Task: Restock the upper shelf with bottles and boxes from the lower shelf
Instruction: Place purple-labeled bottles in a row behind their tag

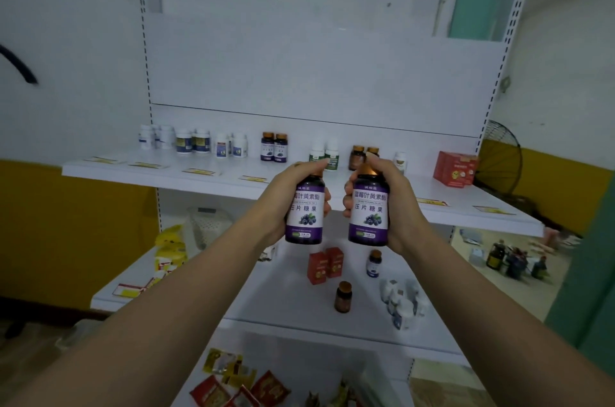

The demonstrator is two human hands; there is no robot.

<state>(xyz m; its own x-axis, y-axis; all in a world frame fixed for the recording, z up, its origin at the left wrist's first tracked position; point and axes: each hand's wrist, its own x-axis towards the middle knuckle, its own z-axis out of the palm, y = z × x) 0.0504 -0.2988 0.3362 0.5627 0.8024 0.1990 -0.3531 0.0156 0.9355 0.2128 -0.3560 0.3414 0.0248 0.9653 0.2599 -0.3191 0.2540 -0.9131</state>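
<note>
Both arms are up in front of the rack, one bottle per hand. My left hand grips a dark glass bottle with a purple blueberry label and bronze cap, fingers wrapped round the body and thumb up near the cap. My right hand grips a second dark purple-label bottle the same way. The two bottles are upright, side by side, close but not touching, in the air just in front of the white upper shelf, at its front edge and not set down. Along the back of that shelf: a row of white plastic bottles on the left, a matching pair of dark purple-label bottles, two white bottles with green labels, two amber bottles partly hidden behind my right hand, one small white bottle, and a red carton at the right end. The white lower shelf holds two small red boxes, a small blue-label bottle, a brown amber bottle standing alone, a cluster of white bottles on the right, and yellow packets on the left. Red and yellow sachets lie on the level below.
</note>
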